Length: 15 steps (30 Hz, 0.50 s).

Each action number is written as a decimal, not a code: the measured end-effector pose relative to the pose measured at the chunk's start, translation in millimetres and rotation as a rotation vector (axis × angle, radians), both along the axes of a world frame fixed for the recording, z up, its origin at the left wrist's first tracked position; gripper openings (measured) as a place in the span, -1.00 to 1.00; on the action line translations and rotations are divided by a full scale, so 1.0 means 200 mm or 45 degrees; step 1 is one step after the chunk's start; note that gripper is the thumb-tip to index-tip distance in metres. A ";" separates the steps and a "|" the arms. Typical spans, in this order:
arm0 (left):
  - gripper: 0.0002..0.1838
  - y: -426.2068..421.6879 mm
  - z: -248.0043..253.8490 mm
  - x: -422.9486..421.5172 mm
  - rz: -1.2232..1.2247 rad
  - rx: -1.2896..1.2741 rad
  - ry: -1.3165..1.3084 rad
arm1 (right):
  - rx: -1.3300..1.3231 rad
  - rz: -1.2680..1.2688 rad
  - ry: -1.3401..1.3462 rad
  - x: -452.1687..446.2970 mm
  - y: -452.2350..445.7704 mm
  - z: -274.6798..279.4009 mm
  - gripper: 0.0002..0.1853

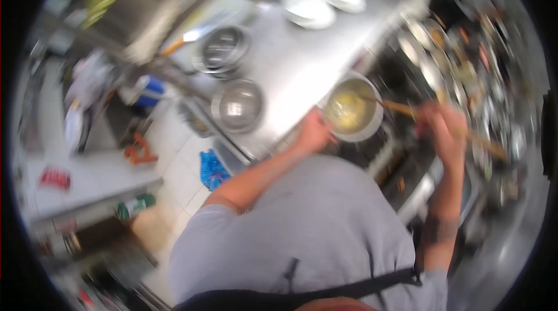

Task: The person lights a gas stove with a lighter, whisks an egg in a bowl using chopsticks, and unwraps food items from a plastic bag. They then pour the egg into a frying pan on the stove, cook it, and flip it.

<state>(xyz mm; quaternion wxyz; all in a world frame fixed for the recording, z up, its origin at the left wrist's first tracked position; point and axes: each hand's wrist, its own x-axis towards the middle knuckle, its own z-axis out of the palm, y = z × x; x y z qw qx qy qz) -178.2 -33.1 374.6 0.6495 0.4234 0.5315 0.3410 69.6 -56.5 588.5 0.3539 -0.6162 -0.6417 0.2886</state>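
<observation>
A round light-coloured pot (375, 124) stands at the edge of the stove, with a yellowish, shiny mixture (347, 106) inside. My left hand (317, 131) is at the pot's near left side, its fingers curled against it; blur hides the exact hold. Closed around a long wooden-handled utensil (401, 108), my right hand (443, 128) is to the right of the pot. The utensil slants down to the left over the rim, and its tip reaches into the pot. I cannot make out the shape of that tip.
On the steel counter (290, 67) are two white bowls (308, 8), metal bowls (237, 106) and a knife with an orange handle (174, 45). Dark stove grates (401, 81) lie right of the pot, with many blurred utensils beyond. A blue bag (213, 170) lies lower left.
</observation>
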 end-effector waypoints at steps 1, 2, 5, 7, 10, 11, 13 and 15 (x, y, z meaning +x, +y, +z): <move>-0.76 0.00 0.02 -0.02 0.013 0.071 -0.101 | 0.022 0.237 0.009 0.05 0.03 -0.03 -0.70; -0.80 0.00 0.04 -0.03 0.021 0.139 -0.207 | -0.182 0.275 0.178 0.00 0.02 0.02 -0.71; -0.80 0.02 0.00 -0.08 0.015 0.155 -0.109 | -0.214 0.060 0.083 -0.06 0.05 0.04 -0.74; -0.80 -0.01 0.01 -0.09 -0.007 0.130 -0.163 | -0.100 0.190 0.201 -0.11 0.05 0.03 -0.77; -0.78 -0.02 0.08 -0.16 -0.013 0.081 -0.036 | -0.179 0.158 0.030 -0.09 0.09 0.03 -0.74; -0.78 -0.04 0.07 -0.18 0.018 0.085 -0.037 | -0.046 0.078 -0.028 -0.14 0.10 0.00 -0.75; -0.66 -0.07 0.06 -0.18 0.031 0.107 -0.164 | -0.141 0.166 0.049 -0.17 0.10 0.00 -0.75; -0.64 -0.06 0.02 -0.18 0.112 0.099 -0.104 | -0.106 0.290 0.019 -0.15 0.11 -0.02 -0.74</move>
